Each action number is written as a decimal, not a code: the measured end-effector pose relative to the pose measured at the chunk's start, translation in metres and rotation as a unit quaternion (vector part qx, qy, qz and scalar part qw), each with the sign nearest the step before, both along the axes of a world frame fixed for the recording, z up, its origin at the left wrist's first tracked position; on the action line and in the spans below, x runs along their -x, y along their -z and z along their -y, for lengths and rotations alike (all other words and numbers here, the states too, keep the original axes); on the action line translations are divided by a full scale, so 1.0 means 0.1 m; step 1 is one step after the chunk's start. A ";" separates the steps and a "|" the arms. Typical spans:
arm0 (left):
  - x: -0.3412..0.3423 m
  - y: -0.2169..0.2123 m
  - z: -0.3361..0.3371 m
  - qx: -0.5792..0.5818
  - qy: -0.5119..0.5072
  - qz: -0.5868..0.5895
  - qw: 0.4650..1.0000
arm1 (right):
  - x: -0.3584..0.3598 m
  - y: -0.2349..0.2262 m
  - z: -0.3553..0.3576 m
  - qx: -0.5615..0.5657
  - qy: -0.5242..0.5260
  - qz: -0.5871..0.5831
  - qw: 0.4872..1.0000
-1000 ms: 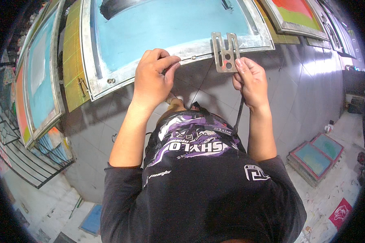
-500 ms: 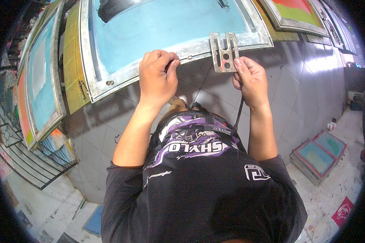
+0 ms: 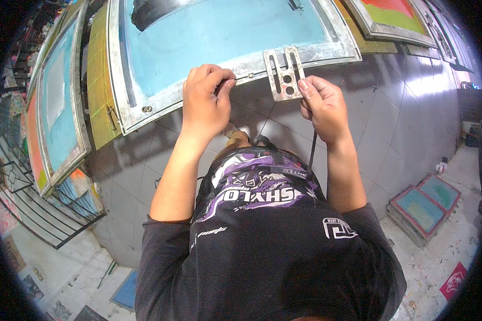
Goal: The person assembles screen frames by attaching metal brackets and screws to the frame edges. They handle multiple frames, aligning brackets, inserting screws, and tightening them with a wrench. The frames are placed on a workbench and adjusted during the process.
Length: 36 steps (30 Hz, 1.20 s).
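Observation:
A slotted metal bracket (image 3: 285, 70) with two round holes is pinched at its lower right corner by my right hand (image 3: 326, 107), thumb on top. It is held in front of the near edge of a screen-printing frame (image 3: 171, 100) with blue mesh, its prongs overlapping that edge. My left hand (image 3: 206, 99) is closed beside the same edge, the thumb pressed to curled fingers; whatever lies inside is hidden. Two small nuts (image 3: 147, 109) rest on the frame's near left corner. A small metal piece (image 3: 250, 76) sits on the edge between my hands.
On the left are a yellow-green board (image 3: 100, 80) with bolts (image 3: 111, 117) on it and another blue screen frame (image 3: 80, 128). A red and green screen (image 3: 396, 32) lies at the far right. Stacked screens (image 3: 423, 206) sit low on the right, a black metal rack (image 3: 53, 214) low on the left.
My right hand has brought the bracket a little to the left and tilted it slightly, closer to my left hand. The left hand stays closed in nearly the same place.

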State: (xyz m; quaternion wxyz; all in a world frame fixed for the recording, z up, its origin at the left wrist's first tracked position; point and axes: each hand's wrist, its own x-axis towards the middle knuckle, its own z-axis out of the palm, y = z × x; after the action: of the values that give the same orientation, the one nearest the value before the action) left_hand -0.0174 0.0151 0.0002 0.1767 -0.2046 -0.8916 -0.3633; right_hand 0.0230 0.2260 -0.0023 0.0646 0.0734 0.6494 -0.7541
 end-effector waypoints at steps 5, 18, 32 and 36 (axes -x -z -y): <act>0.00 -0.04 -0.02 0.011 0.000 -0.001 1.000 | 0.02 0.02 -0.04 -0.016 0.002 -0.003 1.000; -0.03 -0.33 -0.18 -0.339 0.052 0.266 0.901 | 0.19 -0.18 0.07 0.033 -0.061 -0.056 0.996; -0.62 -0.49 1.03 -0.600 -0.017 0.198 0.775 | 0.31 -0.59 1.30 -0.126 -0.204 -0.165 0.957; -0.78 -0.44 1.73 -0.615 -0.058 0.154 0.771 | 0.50 -0.87 1.63 -0.195 -0.170 -0.164 0.952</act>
State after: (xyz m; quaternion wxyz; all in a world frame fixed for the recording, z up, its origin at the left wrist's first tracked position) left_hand 0.0610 -0.1581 0.0437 0.1455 0.0588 -0.5034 -0.8497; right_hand -0.0274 0.0627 0.0849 0.0687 -0.1518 0.7881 -0.5926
